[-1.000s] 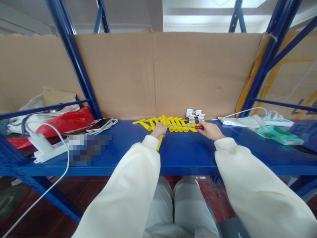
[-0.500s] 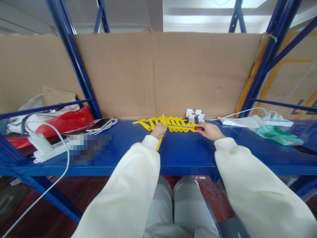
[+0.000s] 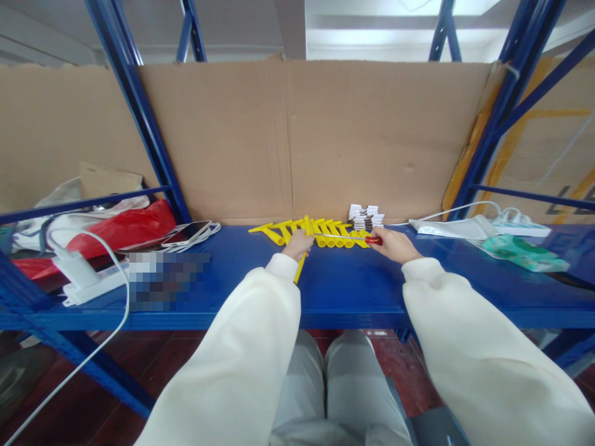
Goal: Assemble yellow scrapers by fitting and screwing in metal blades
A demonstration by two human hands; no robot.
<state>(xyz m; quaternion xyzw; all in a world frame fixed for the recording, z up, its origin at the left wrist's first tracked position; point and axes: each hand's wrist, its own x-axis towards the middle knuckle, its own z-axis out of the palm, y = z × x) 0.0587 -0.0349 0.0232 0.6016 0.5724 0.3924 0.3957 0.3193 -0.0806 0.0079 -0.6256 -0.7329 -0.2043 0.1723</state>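
My left hand [image 3: 297,244] is closed round a long yellow plastic piece [image 3: 300,267] whose lower end sticks out below the fist. A screwdriver with a red handle [image 3: 373,240] is gripped in my right hand [image 3: 395,244]; its thin metal shaft [image 3: 339,235] runs left, and the tip reaches the yellow piece near my left hand. Behind both hands a row of several yellow plastic parts [image 3: 325,231] lies on the blue shelf [image 3: 344,291]. A small stack of white pieces [image 3: 367,217] stands just behind the row.
A cardboard sheet [image 3: 288,136] backs the shelf. At the left lie a phone with a white cable [image 3: 190,233], a red bag [image 3: 125,228] and a white power strip [image 3: 83,279]. At the right are a white packet [image 3: 453,228], another power strip [image 3: 520,227] and a green tissue pack [image 3: 523,253].
The screwdriver and my right hand have shifted only slightly. My left hand keeps its hold on the yellow piece.
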